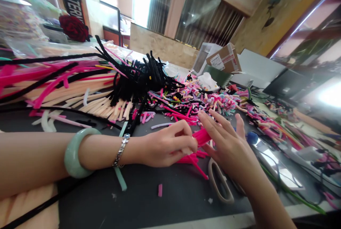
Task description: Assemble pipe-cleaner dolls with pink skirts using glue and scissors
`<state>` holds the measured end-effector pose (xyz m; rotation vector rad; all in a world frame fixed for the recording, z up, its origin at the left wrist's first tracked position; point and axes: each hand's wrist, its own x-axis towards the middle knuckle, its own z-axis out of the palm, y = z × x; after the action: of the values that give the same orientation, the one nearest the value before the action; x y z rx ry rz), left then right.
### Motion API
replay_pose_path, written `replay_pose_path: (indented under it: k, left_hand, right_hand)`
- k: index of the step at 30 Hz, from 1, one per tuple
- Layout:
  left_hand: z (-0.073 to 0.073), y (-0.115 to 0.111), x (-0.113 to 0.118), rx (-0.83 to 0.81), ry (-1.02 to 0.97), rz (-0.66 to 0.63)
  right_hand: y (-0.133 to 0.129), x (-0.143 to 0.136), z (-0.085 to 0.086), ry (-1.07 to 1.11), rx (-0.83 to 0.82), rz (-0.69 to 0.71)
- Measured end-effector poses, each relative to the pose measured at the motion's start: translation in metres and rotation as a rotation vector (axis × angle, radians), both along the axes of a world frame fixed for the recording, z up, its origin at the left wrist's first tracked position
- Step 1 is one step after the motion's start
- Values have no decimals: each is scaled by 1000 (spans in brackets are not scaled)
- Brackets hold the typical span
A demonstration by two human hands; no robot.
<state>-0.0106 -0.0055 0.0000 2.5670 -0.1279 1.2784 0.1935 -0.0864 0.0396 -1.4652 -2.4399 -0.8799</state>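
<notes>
My left hand (170,145) is closed round a bundle of hot-pink pipe cleaners (201,137), its fingertips pinching the near end. At the bundle's other end is my right hand (226,138), fingers stretched and spread, thumb below; its palm side and any contact there are hidden. More hot-pink pipe cleaners (195,167) lie on the table under my hands. Grey-handled scissors (221,186) rest below my right hand, their blades out of sight. A short pink piece (160,190) lies nearer me, and a pale green strip (121,179) passes under my left wrist.
Black pipe cleaners (144,76) are heaped over long cream ones (103,110) at the left. Cut multicoloured pieces (197,94) spread behind my hands. A cardboard box (225,58) stands at the back. A phone-like slab (277,167) and cables lie at the right.
</notes>
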Motion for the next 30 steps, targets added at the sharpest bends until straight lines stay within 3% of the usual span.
replay_pose_path:
  k: [9, 21, 30]
  left_hand:
    - [1, -1, -2, 26, -7, -22]
    - [2, 3, 0, -135, -57, 8]
    - [-3, 12, 2, -281, -75, 171]
  right_hand:
    - [3, 8, 2, 22, 61, 3]
    - [5, 8, -1, 137, 42, -63]
    - [1, 1, 1, 313, 117, 8]
